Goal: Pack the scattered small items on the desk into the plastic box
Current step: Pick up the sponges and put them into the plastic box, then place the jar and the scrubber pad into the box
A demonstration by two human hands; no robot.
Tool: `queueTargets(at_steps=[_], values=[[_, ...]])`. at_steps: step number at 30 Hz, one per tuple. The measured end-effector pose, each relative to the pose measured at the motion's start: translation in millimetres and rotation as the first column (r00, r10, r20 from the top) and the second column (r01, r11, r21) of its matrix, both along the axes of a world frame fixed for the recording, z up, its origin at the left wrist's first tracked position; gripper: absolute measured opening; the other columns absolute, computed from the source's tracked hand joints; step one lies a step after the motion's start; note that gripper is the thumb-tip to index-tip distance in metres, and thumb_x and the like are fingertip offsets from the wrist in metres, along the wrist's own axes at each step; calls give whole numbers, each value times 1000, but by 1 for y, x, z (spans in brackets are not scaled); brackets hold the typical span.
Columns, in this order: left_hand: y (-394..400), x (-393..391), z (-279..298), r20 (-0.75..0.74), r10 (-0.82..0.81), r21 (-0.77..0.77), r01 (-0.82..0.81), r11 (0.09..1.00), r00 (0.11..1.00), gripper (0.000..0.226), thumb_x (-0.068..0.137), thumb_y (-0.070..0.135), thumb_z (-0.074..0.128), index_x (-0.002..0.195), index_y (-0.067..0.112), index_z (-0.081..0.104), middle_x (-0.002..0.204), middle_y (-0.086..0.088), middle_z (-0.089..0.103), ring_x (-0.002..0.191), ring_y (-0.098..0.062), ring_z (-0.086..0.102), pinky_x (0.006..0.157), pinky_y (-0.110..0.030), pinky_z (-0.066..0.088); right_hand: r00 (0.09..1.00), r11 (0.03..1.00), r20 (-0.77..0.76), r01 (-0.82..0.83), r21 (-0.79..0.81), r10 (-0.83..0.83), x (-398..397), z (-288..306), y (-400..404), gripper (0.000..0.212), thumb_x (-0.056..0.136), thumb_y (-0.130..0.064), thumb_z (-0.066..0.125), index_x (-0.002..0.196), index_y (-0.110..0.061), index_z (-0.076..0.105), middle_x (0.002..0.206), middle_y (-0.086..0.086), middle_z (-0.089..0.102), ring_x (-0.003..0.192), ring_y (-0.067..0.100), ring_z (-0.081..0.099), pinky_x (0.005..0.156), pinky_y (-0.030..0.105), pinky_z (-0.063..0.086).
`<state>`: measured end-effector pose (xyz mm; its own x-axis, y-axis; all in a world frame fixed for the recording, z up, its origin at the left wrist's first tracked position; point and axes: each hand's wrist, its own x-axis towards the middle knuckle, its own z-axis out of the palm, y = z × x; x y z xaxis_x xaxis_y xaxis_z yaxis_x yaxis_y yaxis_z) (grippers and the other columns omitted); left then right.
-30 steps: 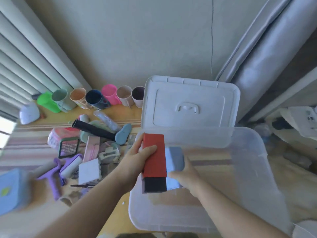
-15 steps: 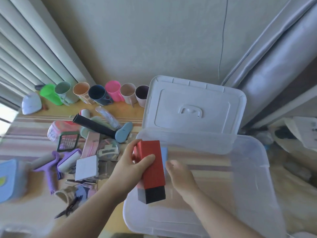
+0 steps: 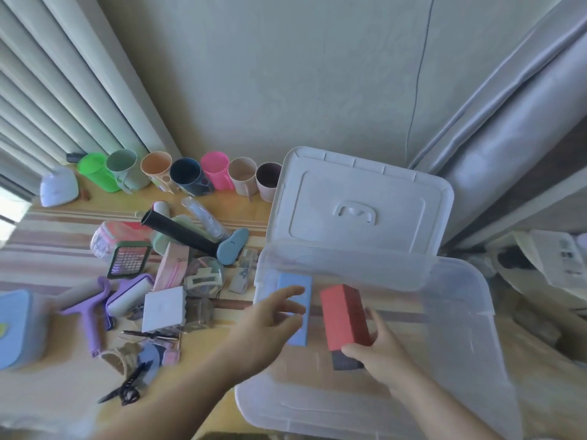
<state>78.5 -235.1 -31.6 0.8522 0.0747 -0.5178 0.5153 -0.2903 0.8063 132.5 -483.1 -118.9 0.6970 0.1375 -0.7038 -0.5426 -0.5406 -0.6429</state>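
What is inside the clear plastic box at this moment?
A blue block and a red block are inside the plastic box. The right hand grips the red one; the left hand covers part of the blue one.

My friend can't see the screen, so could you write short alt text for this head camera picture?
Two bare hands reach into a clear plastic box: the right hand grips a red and black block, and the left hand, fingers loose, hovers over a blue block. The box's white lid stands open behind, and cups and small items lie on the desk to the left.
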Motion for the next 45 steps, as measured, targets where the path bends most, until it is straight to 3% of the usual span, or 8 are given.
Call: queueTargets(at_steps=[4, 9, 14, 18, 25, 28, 34, 45], values=[[68, -31, -3, 83, 119, 264, -136, 955, 990, 31, 99, 26, 63, 119, 49, 64, 110, 22, 71, 101, 1, 66, 90, -28, 53, 985, 948, 115, -85, -306, 126, 14, -35, 29, 98, 61, -44, 74, 148, -47, 31, 117, -2, 65, 95, 23, 69, 75, 37, 56], [150, -80, -51, 117, 81, 696, -139, 705, 990, 47, 84, 23, 77, 127, 37, 65, 131, 9, 56, 101, -22, 64, 86, -40, 55, 933, 823, 127, -226, -521, 337, 9, -55, 60, 111, 78, -56, 70, 163, -45, 1, 141, 6, 48, 119, 33, 61, 76, 38, 44], [205, -82, -88, -118, -24, 801, 110, 588, 993, 85, 76, 49, 77, 151, 38, 40, 142, -6, 45, 128, -37, 44, 102, -50, 45, 905, 773, 49, -332, -541, 423, 2, -56, 68, 108, 82, -65, 69, 164, -41, 4, 138, 10, 47, 124, 34, 59, 92, 42, 52], [233, -72, -119, -220, -153, 752, 268, 602, 963, 102, 76, 53, 76, 158, 43, 16, 149, -4, 34, 137, -32, 38, 107, -47, 43, 863, 771, 259, -207, -602, 434, -2, -12, 88, 86, 90, -34, 71, 162, -35, 24, 125, 8, 46, 117, 36, 55, 96, 46, 50], [260, -79, -136, -107, -205, 709, 219, 670, 973, 100, 70, 53, 74, 155, 50, 20, 140, 4, 45, 127, -26, 47, 98, -42, 47, 314, 886, 829, -176, -429, 464, -20, 62, 225, 33, 83, -10, 69, 116, -13, 68, 103, 4, 60, 98, 25, 53, 88, 34, 43], [276, -97, -129, -27, -135, 688, 117, 716, 990, 96, 67, 50, 72, 154, 44, 30, 134, 2, 49, 125, -30, 47, 98, -45, 46, 397, 754, 653, -472, -458, 645, -37, 43, 292, 32, 88, -20, 65, 121, -22, 65, 115, -1, 55, 112, 23, 50, 92, 38, 50], [318, -151, -118, 80, 19, 723, -71, 687, 997, 103, 58, 76, 67, 144, 25, 43, 124, -5, 54, 114, -36, 52, 89, -49, 50, 236, 265, 135, -704, -659, 962, -62, -32, 353, 68, 94, -19, 62, 156, -24, 33, 156, 3, 35, 140, 36, 31, 109, 49, 41], [324, -187, -110, 93, 271, 539, -278, 796, 958, 98, 64, 58, 89, 145, 31, 40, 131, 3, 34, 131, -27, 44, 103, -47, 43, 433, 367, 61, -673, -642, 899, -78, -16, 337, 54, 83, -41, 68, 131, -22, 53, 134, 0, 50, 124, 29, 44, 99, 46, 42]])
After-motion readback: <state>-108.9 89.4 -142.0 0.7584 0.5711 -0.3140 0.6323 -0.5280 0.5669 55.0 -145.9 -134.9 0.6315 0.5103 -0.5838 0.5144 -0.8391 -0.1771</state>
